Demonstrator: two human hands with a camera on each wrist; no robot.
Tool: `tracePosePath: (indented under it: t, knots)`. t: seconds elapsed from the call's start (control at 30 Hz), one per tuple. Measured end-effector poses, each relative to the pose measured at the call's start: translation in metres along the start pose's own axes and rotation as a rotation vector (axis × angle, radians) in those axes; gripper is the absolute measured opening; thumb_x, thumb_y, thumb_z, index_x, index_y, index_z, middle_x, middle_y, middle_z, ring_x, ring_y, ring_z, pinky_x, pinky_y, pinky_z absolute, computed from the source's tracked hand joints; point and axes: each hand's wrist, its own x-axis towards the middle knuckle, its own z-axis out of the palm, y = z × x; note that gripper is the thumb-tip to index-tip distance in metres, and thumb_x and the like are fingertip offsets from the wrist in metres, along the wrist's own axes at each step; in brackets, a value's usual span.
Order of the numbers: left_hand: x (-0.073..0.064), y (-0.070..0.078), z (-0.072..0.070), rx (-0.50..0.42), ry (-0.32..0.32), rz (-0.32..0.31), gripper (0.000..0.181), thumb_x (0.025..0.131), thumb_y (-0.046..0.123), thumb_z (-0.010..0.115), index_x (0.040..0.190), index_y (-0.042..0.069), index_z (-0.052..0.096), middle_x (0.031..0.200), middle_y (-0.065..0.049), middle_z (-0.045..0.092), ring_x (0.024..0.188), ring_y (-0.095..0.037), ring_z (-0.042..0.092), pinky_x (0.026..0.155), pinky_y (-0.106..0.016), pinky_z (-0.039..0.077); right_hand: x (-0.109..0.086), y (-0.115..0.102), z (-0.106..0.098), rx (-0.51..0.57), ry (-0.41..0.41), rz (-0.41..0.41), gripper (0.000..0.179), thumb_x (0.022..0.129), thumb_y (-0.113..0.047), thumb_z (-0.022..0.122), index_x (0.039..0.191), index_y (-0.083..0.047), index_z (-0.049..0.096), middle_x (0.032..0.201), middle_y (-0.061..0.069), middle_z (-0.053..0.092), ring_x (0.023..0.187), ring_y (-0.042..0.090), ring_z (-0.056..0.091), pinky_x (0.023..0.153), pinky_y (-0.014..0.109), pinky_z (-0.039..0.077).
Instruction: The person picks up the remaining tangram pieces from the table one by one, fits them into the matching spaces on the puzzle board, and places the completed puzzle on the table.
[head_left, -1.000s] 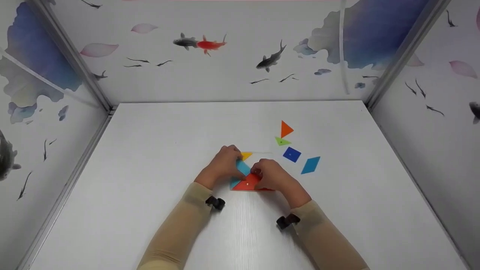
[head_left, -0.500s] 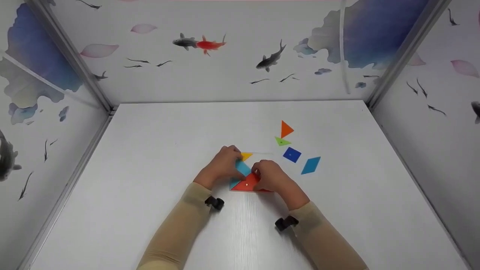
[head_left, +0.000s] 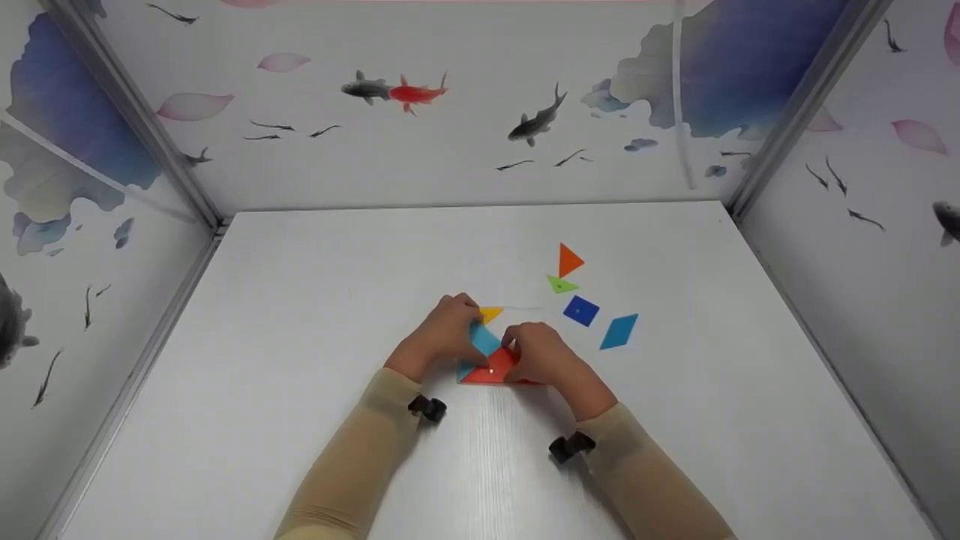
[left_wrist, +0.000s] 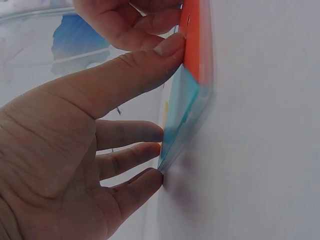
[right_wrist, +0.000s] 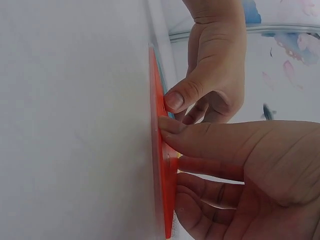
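A large red triangle (head_left: pixel 491 370) and a large light-blue triangle (head_left: pixel 484 340) lie side by side in a thin clear tray (head_left: pixel 523 308), the tip of a yellow piece (head_left: pixel 491 315) showing behind them. My left hand (head_left: pixel 448 330) spans the blue triangle. Its thumb presses where blue meets red, and its fingertips rest at the tray's left side in the left wrist view. My right hand (head_left: pixel 551 358) pinches the red triangle, thumb on the near part and bent fingers by the far edge. Both hands hide parts of the pieces.
To the right of the tray lie a dark-blue square (head_left: pixel 581 310), a blue parallelogram (head_left: pixel 619 331), a small green triangle (head_left: pixel 561 284) and an orange triangle (head_left: pixel 570 260). Printed panels wall in the white table (head_left: pixel 315 285) at the back and sides.
Both hands stay nearly in place on the pieces. The red triangle has shifted very slightly left and nearer, along with the right hand. The loose pieces keep their arrangement; the head view tilts a little.
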Motion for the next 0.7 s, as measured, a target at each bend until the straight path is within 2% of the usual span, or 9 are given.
tracePosePath:
  t: [0.7]
  knots:
    - [0.0005, -0.0021, 0.0, 0.003, 0.004, 0.013, 0.061, 0.075, 0.032, 0.096, 0.126, 0.006, 0.075, 0.14, -0.009, 0.06, 0.129, -0.03, 0.051, 0.108, -0.042, 0.055, 0.0032, 0.0069, -0.0006, 0.055, -0.001, -0.02, 0.04, 0.079, -0.013, 0.095, 0.114, -0.013, 0.076, 0.099, 0.003, 0.069, 0.093, 0.02, 0.061, 0.087, 0.036, 0.06]
